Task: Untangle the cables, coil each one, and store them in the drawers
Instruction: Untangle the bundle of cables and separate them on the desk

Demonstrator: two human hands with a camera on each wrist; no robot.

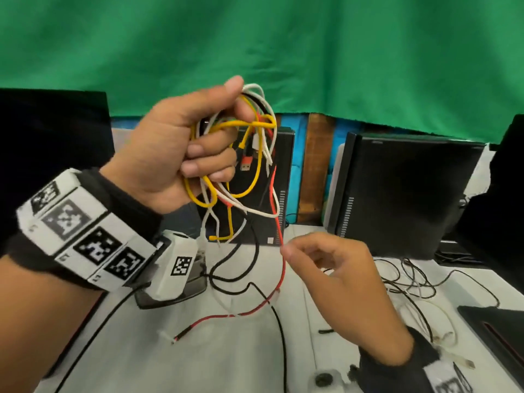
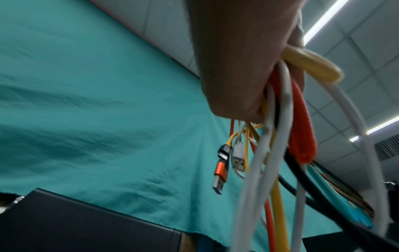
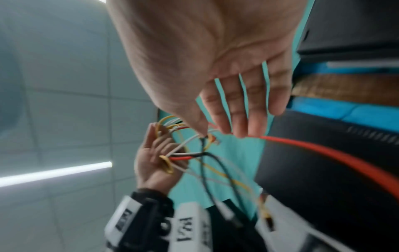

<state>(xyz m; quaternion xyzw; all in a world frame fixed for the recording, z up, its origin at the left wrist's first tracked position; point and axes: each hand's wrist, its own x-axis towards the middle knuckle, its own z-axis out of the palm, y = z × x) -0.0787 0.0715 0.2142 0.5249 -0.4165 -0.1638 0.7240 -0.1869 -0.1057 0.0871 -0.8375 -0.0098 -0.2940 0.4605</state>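
Note:
My left hand (image 1: 198,154) is raised and grips a tangle of cables (image 1: 249,143): yellow, white, black and red strands with USB plugs dangling. From the bunch a red cable (image 1: 276,199) hangs down to the white table (image 1: 226,358), where its end lies. My right hand (image 1: 289,251) pinches this red cable between thumb and forefinger, below the tangle. In the left wrist view the left hand (image 2: 233,68) clasps the strands, and an orange USB plug (image 2: 220,173) hangs free. The right wrist view shows the right hand (image 3: 226,95) at the red cable (image 3: 323,153).
Two black computer cases (image 1: 397,188) (image 1: 266,171) stand at the back of the table before a green cloth. Thin black and white wires (image 1: 411,282) lie loose at the right. A dark flat device (image 1: 175,296) sits under my left wrist. No drawers are in view.

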